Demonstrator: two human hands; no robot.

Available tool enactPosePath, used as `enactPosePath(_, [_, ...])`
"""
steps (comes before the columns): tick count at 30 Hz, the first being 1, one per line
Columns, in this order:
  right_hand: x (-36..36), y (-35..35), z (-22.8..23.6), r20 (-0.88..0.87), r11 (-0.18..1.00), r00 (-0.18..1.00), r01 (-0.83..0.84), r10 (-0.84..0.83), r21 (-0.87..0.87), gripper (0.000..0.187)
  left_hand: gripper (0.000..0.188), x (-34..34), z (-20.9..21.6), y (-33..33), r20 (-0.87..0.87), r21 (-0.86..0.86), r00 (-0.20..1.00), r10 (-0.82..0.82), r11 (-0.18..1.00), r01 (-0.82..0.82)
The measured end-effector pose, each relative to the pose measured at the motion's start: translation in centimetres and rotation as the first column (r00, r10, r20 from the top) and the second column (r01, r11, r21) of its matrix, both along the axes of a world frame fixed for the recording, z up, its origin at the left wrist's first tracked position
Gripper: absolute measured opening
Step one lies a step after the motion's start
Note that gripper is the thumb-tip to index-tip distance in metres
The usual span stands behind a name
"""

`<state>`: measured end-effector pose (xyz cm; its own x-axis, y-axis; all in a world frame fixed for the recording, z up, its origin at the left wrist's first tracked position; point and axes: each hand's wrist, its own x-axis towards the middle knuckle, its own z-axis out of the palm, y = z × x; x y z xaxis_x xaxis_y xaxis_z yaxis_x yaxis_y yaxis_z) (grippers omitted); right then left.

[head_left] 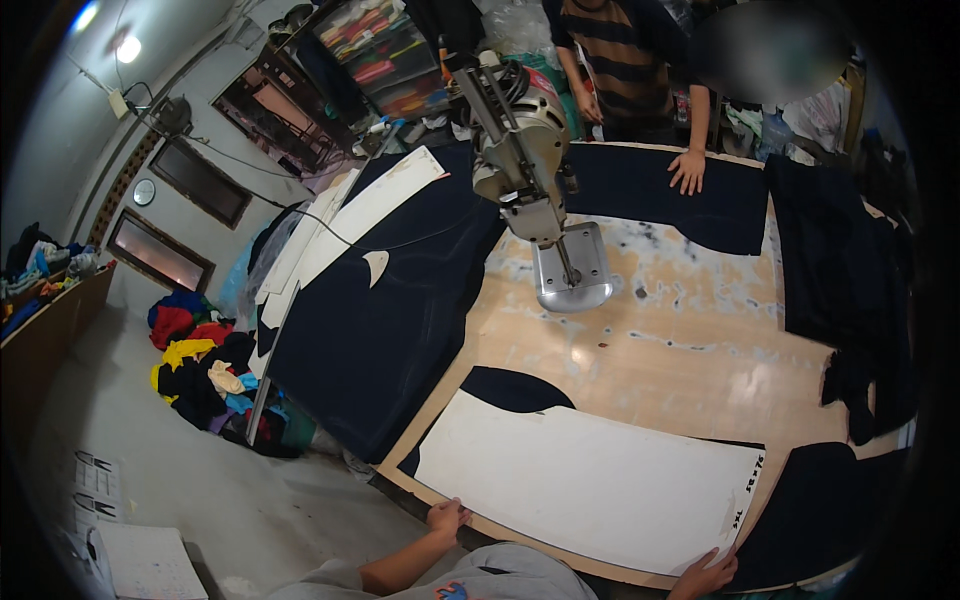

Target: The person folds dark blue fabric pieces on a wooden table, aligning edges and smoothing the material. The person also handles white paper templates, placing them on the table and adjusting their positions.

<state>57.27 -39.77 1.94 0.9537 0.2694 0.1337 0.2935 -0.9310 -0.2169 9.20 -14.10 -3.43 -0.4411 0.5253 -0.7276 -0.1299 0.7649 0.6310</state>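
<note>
A large white card pattern piece (580,480) lies over a dark navy fabric piece (510,388) at the near edge of the wooden table, and the fabric shows beyond its far left edge. My left hand (448,516) is closed at the near left edge of the card, its fingers curled over the table's edge. At the card's near right corner, my right hand (705,575) grips the edge with its fingers bent. Beside that corner lies more navy fabric (810,510).
A cloth cutting machine (530,170) stands on its metal base plate mid-table. Left of it spreads a navy fabric stack (380,330) with white pattern strips (350,220). Across the table, a person's hand (688,172) rests on navy fabric. Coloured cloth scraps (205,360) heap on the floor.
</note>
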Motion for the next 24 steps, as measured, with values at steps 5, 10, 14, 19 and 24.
enactPosePath(5, [1.1, 0.9, -0.8, -0.039, 0.999, 0.998, 0.041, -0.04, 0.023, 0.053, 0.019, 0.7, -0.1, 0.4, -0.038, 0.007, 0.999, -0.011, 1.0, 0.011])
enactPosePath(10, [1.8, 1.8, -2.8, 0.035, 1.0, 0.999, -0.005, 0.004, 0.024, 0.061, 0.019, 0.5, -0.1, -0.2, -0.065, 0.001, 0.997, -0.042, 0.999, 0.043])
enactPosePath(14, [1.7, 1.5, -6.0, 0.027, 0.996, 0.999, -0.032, 0.035, -0.077, 0.051, 0.02, 0.5, 0.3, -0.2, -0.091, -0.021, 0.991, -0.101, 0.995, 0.1])
enactPosePath(19, [0.7, 1.7, -7.3, 0.042, 0.986, 0.999, 0.004, 0.004, -0.169, 0.053, 0.024, -0.9, -0.2, -0.2, -0.082, 0.005, 0.977, -0.199, 0.98, 0.2])
enactPosePath(24, [1.1, 0.9, -9.9, 0.147, 0.972, 0.989, 0.0, 0.036, -0.235, 0.053, 0.026, -0.5, 1.6, -0.4, -0.041, 0.004, 0.957, -0.288, 0.958, 0.288])
